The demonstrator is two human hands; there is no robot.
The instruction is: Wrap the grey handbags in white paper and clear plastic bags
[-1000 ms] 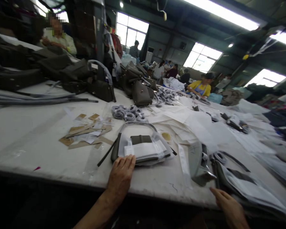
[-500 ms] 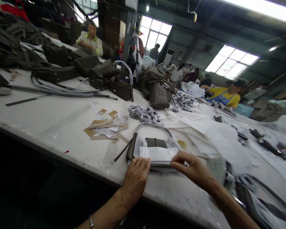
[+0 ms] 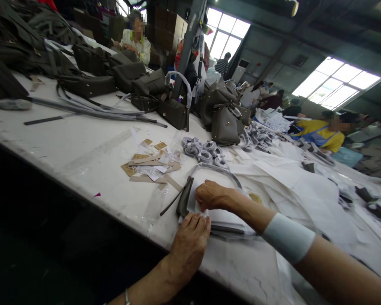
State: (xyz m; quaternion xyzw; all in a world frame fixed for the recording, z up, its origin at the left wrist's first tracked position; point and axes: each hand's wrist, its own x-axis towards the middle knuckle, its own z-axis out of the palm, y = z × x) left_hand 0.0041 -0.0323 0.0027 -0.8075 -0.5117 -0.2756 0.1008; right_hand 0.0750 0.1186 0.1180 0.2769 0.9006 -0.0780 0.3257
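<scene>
A dark olive handbag (image 3: 184,199) lies on the table in front of me, largely covered by white wrapping paper (image 3: 230,219). Its handle (image 3: 224,169), sheathed in pale wrap, arches behind it, and a thin strap sticks out at the left. At the bag's near left edge, my left hand (image 3: 193,241) has its fingers together, gripping the wrapping. Just above those fingers my right hand (image 3: 213,195) is closed over the bag; what it pinches is hidden. My right forearm crosses over the bag and hides part of it.
Paper tags and tan strips (image 3: 152,165) lie left of the bag. Coiled grey straps (image 3: 206,152) sit behind it, with finished handbags (image 3: 225,125) beyond. White sheets (image 3: 282,182) spread to the right. The table's front edge (image 3: 92,203) runs diagonally. Co-workers are across the table.
My right hand has moved left from the bag's right side to beside my left hand. The bag's flap, visible before, is now covered. The view has shifted, too.
</scene>
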